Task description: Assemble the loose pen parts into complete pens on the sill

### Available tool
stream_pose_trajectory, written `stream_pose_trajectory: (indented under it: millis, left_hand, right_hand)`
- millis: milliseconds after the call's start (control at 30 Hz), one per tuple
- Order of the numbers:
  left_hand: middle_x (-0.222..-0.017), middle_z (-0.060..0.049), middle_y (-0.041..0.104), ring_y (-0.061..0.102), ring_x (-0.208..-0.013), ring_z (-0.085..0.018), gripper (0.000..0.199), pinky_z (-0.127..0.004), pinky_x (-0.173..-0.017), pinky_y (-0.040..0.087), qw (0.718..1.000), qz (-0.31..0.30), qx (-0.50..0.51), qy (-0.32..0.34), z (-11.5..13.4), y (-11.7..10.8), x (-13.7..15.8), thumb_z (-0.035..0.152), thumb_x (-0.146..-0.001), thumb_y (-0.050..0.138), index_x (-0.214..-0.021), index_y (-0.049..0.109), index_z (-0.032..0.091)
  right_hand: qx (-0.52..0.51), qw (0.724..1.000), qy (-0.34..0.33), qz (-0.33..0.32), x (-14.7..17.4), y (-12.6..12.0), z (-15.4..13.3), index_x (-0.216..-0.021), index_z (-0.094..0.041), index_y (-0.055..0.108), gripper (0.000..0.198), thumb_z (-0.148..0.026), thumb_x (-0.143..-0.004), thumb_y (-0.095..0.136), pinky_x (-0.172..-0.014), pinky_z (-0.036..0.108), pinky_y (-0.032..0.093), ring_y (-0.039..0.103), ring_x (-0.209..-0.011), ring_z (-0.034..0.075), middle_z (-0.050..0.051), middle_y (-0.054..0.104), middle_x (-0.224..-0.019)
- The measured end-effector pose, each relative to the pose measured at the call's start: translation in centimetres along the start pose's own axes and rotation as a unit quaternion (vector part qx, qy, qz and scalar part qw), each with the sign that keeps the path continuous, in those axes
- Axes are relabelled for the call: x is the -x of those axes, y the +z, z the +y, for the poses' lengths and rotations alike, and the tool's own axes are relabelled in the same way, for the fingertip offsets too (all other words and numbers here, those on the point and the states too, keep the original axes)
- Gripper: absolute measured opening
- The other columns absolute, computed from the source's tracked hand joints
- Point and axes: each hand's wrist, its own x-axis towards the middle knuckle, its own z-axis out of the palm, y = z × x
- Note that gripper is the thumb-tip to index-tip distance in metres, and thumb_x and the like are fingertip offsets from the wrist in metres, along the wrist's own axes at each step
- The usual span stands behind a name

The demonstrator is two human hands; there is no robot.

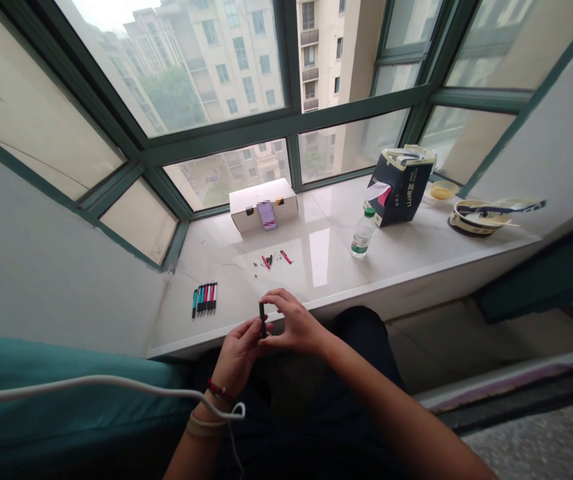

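A short black pen (262, 312) stands nearly upright between my two hands, just off the front edge of the windowsill. My left hand (239, 352) pinches its lower part between thumb and fingertips. Around its two ends curl the fingers of my right hand (293, 325), index finger at the top and thumb near the bottom. Loose pen parts lie farther back: a red pen barrel (287, 257), another red piece (265, 262) beside small black parts (269, 259), and several tiny bits. To the left, several assembled pens (205, 299) in teal, red and white lie side by side.
The white windowsill (316, 293) holds a white box (246, 223) with a phone (267, 216) leaning on it. Rightward stand a plastic bottle (362, 233), a dark paper bag (403, 190), a small yellowish bowl (443, 191) and a takeaway bowl (476, 220). A white cable (116, 381) crosses my left wrist.
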Motion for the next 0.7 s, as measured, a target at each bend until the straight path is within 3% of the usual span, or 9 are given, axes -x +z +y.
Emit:
stream_pose_trajectory:
  millis: [133,700]
  left_hand:
    - [-0.090,-0.007,0.075,0.069,-0.075,-0.016,0.036,-0.031,-0.075,0.058,1.000,-0.010,-0.004,-0.021,-0.45,0.67,-0.09,0.036,-0.071,0.083,-0.099,0.074,0.015]
    - [-0.099,-0.008,0.074,0.069,-0.084,-0.018,0.031,-0.032,-0.076,0.058,0.999,-0.025,0.007,-0.042,-0.51,0.59,-0.75,0.036,-0.076,0.079,-0.100,0.074,0.016]
  right_hand:
    - [0.013,0.999,0.002,0.032,0.07,-0.61,0.21,-0.125,-0.026,0.058,0.063,-0.032,-0.068,0.086,-0.103,0.041,0.046,0.054,-0.119,0.025,0.009,0.055,-0.123]
    - [0.040,0.997,-0.013,0.069,0.55,-0.16,1.09,-0.121,-0.026,0.062,0.050,-0.025,-0.074,0.079,-0.100,0.040,0.048,0.057,-0.113,0.024,0.008,0.063,-0.117]
